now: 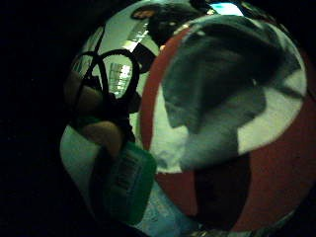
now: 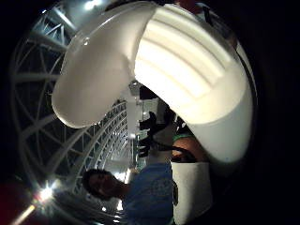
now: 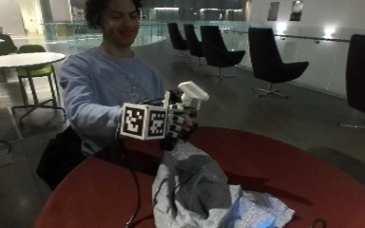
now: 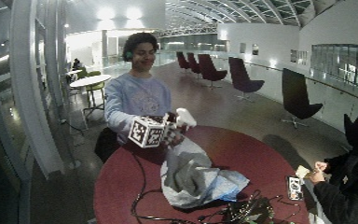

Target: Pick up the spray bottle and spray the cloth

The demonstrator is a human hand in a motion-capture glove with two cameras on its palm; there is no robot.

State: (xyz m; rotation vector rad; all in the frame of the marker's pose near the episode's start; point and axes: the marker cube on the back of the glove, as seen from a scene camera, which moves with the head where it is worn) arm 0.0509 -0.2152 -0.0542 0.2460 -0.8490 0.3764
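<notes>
The gloved right hand point(image 3: 180, 124) grips the spray bottle point(image 3: 190, 93) above the grey cloth point(image 3: 198, 194), whose lifted corner hangs just beneath it over the red counter point(image 3: 283, 161). The nozzle looks aimed outward, so mist could miss the cloth.

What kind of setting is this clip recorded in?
Probably a public atrium or lounge in a large building: a round red table, a row of dark swivel chairs along a glass railing, and café tables behind.
</notes>
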